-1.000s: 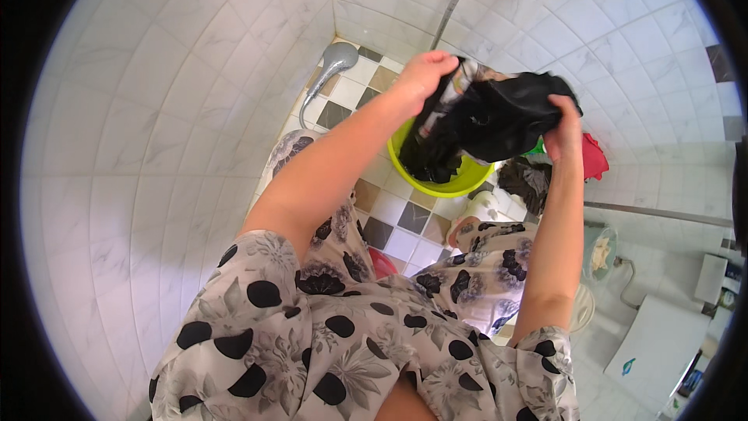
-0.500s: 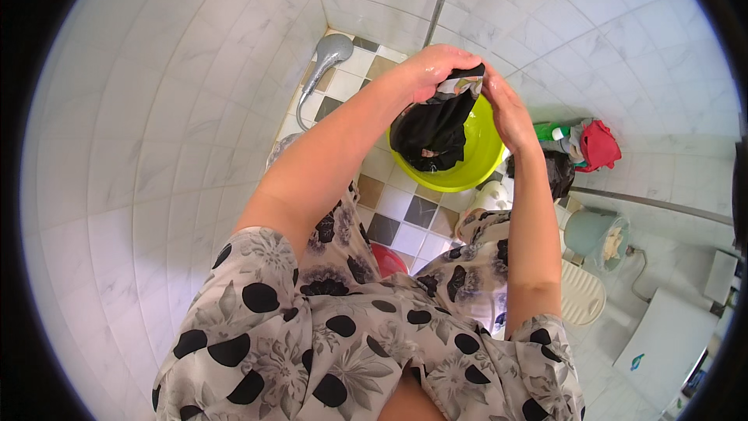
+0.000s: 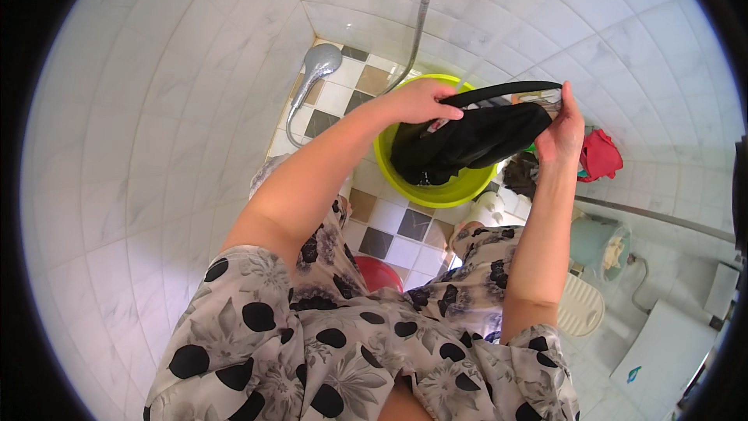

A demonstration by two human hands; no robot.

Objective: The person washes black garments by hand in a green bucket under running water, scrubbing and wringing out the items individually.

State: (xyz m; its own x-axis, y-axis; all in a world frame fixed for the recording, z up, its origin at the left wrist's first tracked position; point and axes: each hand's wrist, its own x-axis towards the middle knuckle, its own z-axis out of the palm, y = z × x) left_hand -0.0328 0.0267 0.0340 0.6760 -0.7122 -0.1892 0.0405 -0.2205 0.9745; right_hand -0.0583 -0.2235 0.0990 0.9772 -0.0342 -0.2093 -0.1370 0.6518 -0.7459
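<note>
Drawn apart since half a second ago, when they nearly met, the two hands now stretch the upper edge of a black garment (image 3: 467, 136) between them. Its band runs taut from one to the other, pale patterned fabric showing at the right end, while the body of the cloth sags into and over a yellow-green basin (image 3: 460, 193). The left hand (image 3: 425, 101) pinches the left end of the band between thumb and fingers above the basin; the right hand (image 3: 562, 131) grips the other end beyond the basin's right rim, thumb pointing up. The basin stands on a checkered tile floor (image 3: 401, 252) of white, tan and dark grey. To its left lies a grey shower head (image 3: 322, 61), and a metal hose (image 3: 423, 19) comes down behind. Just right of the basin, near the right wrist, sit a crumpled dark cloth (image 3: 520, 175) and a red cloth (image 3: 601, 154). Nearer the person are a red object (image 3: 378, 273) between the legs, mostly hidden, and a bag-lined bin (image 3: 590, 248) beyond the right forearm.
</note>
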